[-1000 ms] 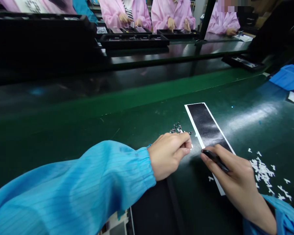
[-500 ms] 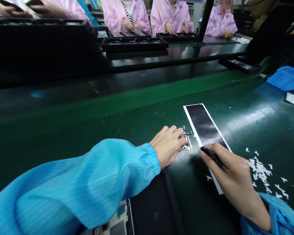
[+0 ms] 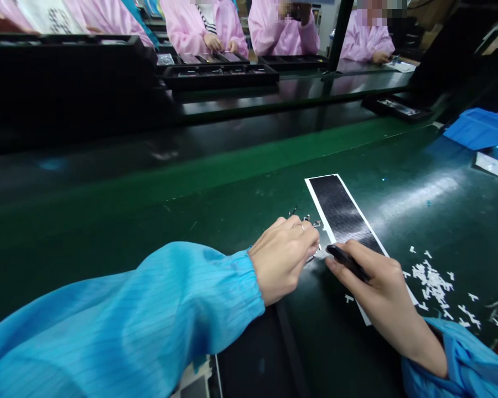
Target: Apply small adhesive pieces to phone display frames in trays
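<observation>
My left hand is closed, its fingers curled together over the bench beside several small metal parts. A small pale piece shows by its fingertips, but what the fingers hold is hidden. My right hand is closed around a slim black tool, whose rounded end points at my left fingertips without touching them. Under and beyond my right hand lies a long white-edged sheet with a dark, finely lined face. To the right is a loose pile of small white Y-shaped pieces.
A black tray and part of a device lie below my left sleeve. A blue bin stands at the right, with a black tray farther back. Across the bench, people in pink coats sit behind black trays.
My left fingers have curled in from lying over the small parts, uncovering some of them. My right hand and the black tool have come a little nearer to the left hand.
</observation>
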`<state>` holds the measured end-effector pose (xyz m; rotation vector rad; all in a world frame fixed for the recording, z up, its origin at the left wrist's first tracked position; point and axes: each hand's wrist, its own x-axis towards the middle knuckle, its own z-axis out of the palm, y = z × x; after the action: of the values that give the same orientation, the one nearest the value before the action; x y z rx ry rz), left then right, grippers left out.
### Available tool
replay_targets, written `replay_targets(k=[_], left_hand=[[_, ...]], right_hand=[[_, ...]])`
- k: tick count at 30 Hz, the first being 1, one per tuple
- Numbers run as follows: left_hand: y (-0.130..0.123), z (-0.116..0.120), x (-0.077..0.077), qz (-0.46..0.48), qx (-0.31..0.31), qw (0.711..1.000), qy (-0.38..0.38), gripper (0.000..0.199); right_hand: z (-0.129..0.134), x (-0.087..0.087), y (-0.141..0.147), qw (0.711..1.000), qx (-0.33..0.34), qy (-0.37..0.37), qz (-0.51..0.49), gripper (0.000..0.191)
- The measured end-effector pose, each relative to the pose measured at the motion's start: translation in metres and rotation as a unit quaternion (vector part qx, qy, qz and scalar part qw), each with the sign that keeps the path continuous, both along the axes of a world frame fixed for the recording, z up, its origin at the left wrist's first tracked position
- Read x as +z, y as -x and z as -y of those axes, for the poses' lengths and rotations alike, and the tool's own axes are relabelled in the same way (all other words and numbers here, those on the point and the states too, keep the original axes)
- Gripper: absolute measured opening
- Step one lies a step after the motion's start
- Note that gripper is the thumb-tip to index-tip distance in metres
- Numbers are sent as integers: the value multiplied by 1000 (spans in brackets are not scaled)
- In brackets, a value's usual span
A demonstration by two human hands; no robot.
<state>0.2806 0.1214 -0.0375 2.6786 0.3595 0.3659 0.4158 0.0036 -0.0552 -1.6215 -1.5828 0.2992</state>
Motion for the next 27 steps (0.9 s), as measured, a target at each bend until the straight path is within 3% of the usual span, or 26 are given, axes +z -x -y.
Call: replay_targets(k=[8, 13, 18, 22, 25, 27], left_hand=[[0, 9, 5, 1, 12, 998, 64, 15], [-2, 15, 11, 18, 33, 983, 180, 17], [-10, 24, 22, 116, 117, 929, 330, 18], [-19, 33, 25, 201, 167, 879, 400, 14], [-19, 36, 24, 237, 208, 857, 407, 11], [-14, 37, 25, 241, 221, 888, 324, 9]], right_hand=[[-2, 4, 0, 993, 22, 53, -106, 14], [-1, 8, 0, 979, 30, 97, -176, 18], [1, 10, 3, 963, 38, 120, -237, 20], [3, 8, 5, 961, 21, 97, -259, 24], [5, 7, 3, 963, -2, 60, -261, 25], [6, 8, 0, 968, -9, 45, -245, 24]])
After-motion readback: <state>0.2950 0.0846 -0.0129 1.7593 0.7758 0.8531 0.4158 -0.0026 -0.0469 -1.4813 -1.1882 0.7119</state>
